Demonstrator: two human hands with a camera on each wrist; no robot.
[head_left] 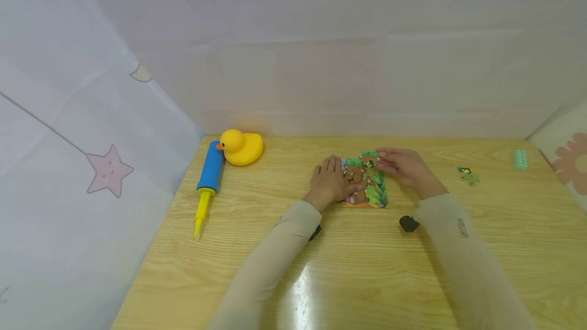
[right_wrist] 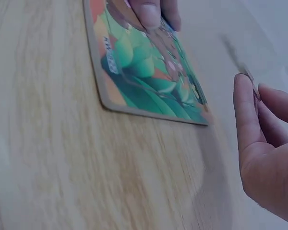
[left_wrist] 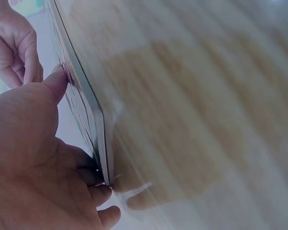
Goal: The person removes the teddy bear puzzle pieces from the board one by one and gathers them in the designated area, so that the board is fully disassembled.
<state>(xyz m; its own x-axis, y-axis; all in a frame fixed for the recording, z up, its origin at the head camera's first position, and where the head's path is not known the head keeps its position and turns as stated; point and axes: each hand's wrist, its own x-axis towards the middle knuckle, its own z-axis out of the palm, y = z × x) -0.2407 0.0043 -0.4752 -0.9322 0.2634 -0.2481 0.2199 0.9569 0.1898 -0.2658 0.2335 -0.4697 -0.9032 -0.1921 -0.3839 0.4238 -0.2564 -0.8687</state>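
A jigsaw puzzle board (head_left: 377, 195) with brown bears among green leaves lies on the wooden table. My left hand (head_left: 327, 182) rests along its left side, fingers extended and thumb over the picture. In the left wrist view, the left fingertips (left_wrist: 105, 194) sit at the board's edge. Beside the upper right corner, my right hand (head_left: 408, 167) pinches a small puzzle piece (right_wrist: 251, 79) between thumb and fingers. The right wrist view shows this thin piece almost edge-on, raised off the board; its picture is mostly hidden.
At the back left, a yellow rubber duck (head_left: 245, 150) sits against a blue and yellow hand pump (head_left: 212, 169). A few loose puzzle pieces (head_left: 469, 177) lie to the right. Farther right is a small mint-green object (head_left: 521, 159). A pale wall covering (head_left: 293, 75) borders the table's back.
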